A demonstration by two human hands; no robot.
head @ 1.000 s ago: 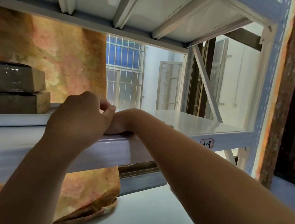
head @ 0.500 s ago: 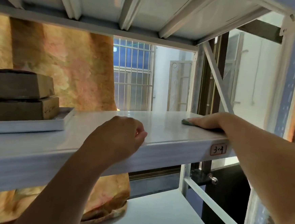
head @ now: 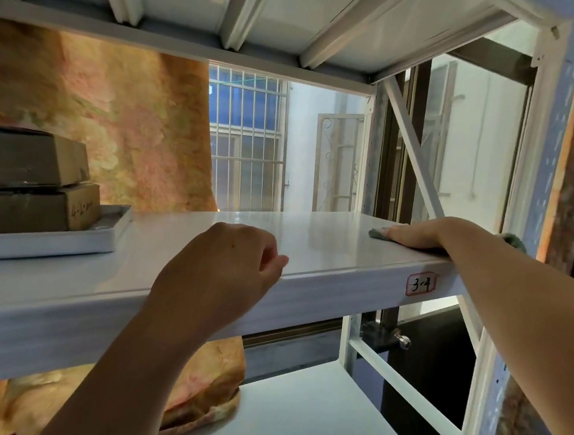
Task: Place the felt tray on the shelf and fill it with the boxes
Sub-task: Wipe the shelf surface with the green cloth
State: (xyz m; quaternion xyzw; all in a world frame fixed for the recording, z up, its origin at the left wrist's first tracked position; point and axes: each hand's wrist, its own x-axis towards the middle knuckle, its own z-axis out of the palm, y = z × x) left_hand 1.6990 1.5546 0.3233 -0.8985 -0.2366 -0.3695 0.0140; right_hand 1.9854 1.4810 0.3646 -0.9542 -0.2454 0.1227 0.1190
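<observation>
A: White metal shelving fills the frame, its middle shelf glossy and bare across most of its span, with a barred window and a mottled orange-pink cloth behind it.

B: Where do the boxes sit?

A: At the far left end of that shelf: two brown cardboard boxes, the upper box stacked on the lower box, both resting in a shallow pale tray. Whether that tray is felt cannot be told.

B: And the hands?

A: They are well apart. The left hand is curled into a loose fist, empty, at the shelf's front edge, right of the tray. The right hand lies flat, palm down, near the shelf's right end, pressing a grey-green cloth whose corner shows beyond the fingertips; more of it peeks out past the wrist.

B: Any markings?

A: A red-bordered label reading "3-4" is stuck on the shelf's front lip, below the right hand
</observation>
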